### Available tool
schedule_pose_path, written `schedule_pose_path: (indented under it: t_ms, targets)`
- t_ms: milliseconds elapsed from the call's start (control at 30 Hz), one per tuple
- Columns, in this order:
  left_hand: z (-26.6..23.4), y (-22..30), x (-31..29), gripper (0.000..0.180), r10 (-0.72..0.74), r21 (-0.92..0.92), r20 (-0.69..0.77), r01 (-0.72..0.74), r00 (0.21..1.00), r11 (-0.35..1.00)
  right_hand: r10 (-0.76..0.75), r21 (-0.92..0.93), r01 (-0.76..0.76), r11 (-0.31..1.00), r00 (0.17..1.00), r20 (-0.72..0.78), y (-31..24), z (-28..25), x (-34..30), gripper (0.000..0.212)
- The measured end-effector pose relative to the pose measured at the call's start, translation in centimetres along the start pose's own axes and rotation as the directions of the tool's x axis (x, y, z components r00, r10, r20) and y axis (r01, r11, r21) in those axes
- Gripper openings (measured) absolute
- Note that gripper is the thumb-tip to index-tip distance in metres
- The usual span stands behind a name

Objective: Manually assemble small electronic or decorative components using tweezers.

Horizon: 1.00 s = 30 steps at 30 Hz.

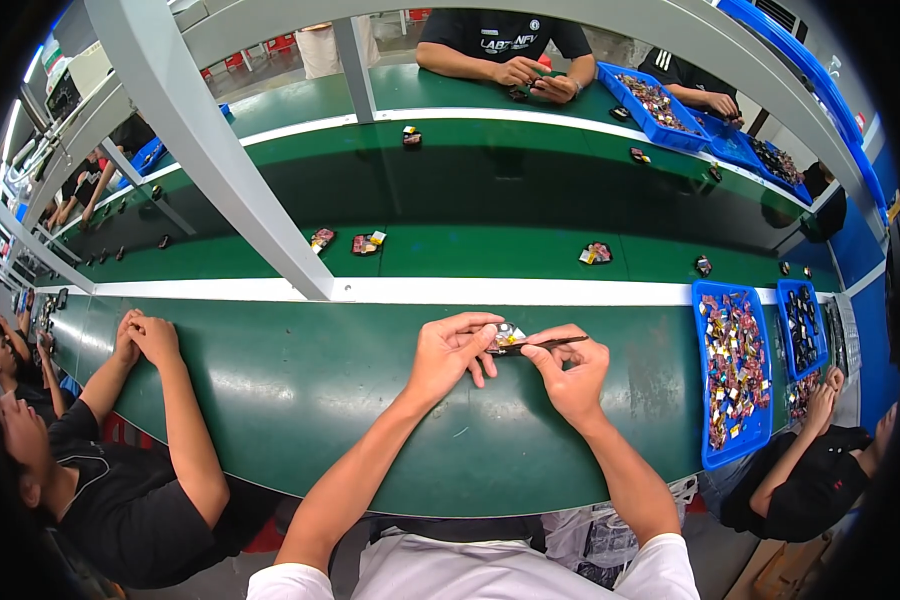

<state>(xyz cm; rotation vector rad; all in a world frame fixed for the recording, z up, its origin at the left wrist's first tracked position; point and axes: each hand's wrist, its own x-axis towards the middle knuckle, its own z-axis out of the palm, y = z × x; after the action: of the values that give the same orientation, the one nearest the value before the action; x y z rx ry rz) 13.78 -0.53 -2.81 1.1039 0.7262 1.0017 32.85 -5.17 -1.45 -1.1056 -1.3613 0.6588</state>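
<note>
Over the green workbench [530, 460], my left hand [444, 358] is closed on a small black assembly with yellow, white and pinkish parts [506, 334], gripping it by its left side. A slim black pair of tweezers [568, 342] lies between the thumb and fingers of my right hand [576, 378]. Its tip meets the near edge of the assembly, and my fingers hide part of the contact. Both hands are close together, a little above the bench surface.
A blue tray [708, 425] heaped with small colourful parts stands to my right, beside another blue tray [820, 350] of black pieces. Beyond a white rail [470, 291], a green conveyor [470, 255] carries several small assemblies. A grey post [210, 150] rises left. Co-workers sit around.
</note>
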Motion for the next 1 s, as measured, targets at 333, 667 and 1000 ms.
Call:
schedule_pose_path:
  t_ms: [333,667,1000]
  targets:
    - [0.0,0.0,-0.1,0.027,0.02,-0.017,-0.008,-0.02,1.0,1.0,0.03,0.032,-0.031,0.999,0.999,0.017,0.1,-0.1,0.0,0.01]
    - [0.0,-0.1,0.0,0.028,0.004,-0.013,-0.054,-0.005,0.999,1.0,-0.036,-0.023,0.036,0.999,0.999,-0.014,-0.4,-0.2,0.0,0.012]
    - [0.2,-0.1,-0.2,0.026,-0.006,-0.003,-0.053,0.006,0.999,1.0,-0.245,-0.228,0.254,0.94,0.967,0.067,-0.8,-0.1,0.0,0.012]
